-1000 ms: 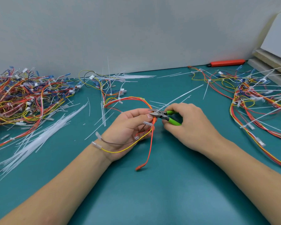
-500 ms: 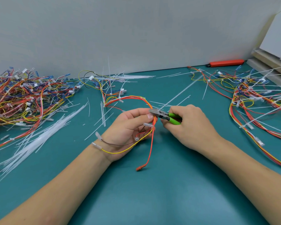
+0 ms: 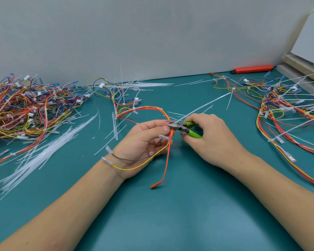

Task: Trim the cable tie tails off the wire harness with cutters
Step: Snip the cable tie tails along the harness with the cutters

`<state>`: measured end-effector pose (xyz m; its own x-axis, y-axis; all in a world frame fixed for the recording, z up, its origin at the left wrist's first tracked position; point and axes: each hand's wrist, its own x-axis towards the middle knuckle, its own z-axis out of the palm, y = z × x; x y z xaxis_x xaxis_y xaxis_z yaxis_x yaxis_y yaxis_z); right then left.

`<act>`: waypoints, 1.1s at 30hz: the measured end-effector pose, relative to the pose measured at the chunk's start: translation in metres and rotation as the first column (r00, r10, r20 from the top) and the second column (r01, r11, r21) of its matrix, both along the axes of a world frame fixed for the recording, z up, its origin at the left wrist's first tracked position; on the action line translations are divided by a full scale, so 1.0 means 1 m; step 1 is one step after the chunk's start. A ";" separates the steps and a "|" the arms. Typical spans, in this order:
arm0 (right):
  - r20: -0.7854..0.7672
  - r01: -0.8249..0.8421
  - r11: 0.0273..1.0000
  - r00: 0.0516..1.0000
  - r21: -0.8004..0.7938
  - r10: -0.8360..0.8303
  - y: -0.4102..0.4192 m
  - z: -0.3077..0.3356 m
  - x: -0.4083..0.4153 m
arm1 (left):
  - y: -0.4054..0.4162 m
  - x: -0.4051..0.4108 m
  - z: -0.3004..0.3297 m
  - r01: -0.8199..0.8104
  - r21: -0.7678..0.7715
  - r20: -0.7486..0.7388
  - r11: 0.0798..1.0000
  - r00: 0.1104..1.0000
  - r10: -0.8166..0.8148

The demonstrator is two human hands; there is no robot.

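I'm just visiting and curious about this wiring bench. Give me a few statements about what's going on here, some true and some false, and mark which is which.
1. The right hand holds green-handled metal cutters. True.
2. The left hand lies flat and empty on the teal mat. False: it grips a red and yellow wire harness.
3. A heap of loose white plastic tie tails lies left of the left forearm. True.
4. The long orange tool by the wall sits at the near edge of the mat. False: it lies at the far right.
5. The cutters' tip is beside the left thumb. True.
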<state>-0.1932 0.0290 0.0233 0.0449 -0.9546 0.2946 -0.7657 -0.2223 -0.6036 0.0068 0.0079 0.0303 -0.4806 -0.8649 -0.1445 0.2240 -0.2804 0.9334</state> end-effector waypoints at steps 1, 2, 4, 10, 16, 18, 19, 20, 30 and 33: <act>-0.003 0.000 1.000 1.000 -0.003 0.000 0.000 0.000 0.000 | 0.000 0.000 0.000 -0.001 0.000 0.001 1.000 1.000 0.001; -0.001 0.000 1.000 1.000 -0.007 0.000 0.000 0.000 0.000 | 0.000 0.000 0.000 0.000 0.000 0.002 1.000 1.000 0.000; 0.003 0.002 1.000 1.000 -0.014 -0.002 0.000 -0.001 0.000 | 0.000 0.000 0.000 0.005 -0.001 0.001 1.000 1.000 -0.005; 0.018 0.057 0.998 0.998 0.022 -0.057 0.000 -0.004 -0.002 | 0.001 -0.001 0.001 0.018 -0.017 0.013 1.000 1.000 -0.017; 0.027 0.037 0.999 0.999 0.015 -0.038 0.000 -0.005 -0.002 | 0.001 0.000 0.001 0.029 -0.020 0.018 0.999 0.999 -0.029; 0.014 0.014 1.000 1.000 0.001 -0.014 0.001 -0.003 -0.001 | 0.001 0.001 0.001 0.027 -0.009 0.007 1.000 1.000 -0.027; 0.003 0.011 1.000 1.000 0.000 -0.011 0.002 -0.002 -0.001 | 0.000 0.001 0.001 0.023 -0.002 0.003 1.000 1.000 -0.023; 0.000 0.011 1.000 1.000 -0.002 -0.011 0.002 -0.001 0.000 | 0.000 0.001 0.001 0.020 0.003 0.002 1.000 1.000 -0.020; -0.006 0.011 0.998 1.000 -0.055 -0.011 0.002 -0.002 0.000 | 0.002 0.001 0.003 0.019 -0.007 0.008 1.000 1.000 -0.019; 0.004 0.021 0.998 1.000 -0.063 -0.021 0.001 -0.005 -0.001 | 0.002 0.001 0.003 0.019 -0.010 0.012 1.000 1.000 -0.019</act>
<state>-0.1947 0.0302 0.0187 0.0238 -0.9349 0.3542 -0.7683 -0.2438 -0.5919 0.0081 0.0098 0.0333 -0.4955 -0.8570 -0.1418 0.2072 -0.2751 0.9388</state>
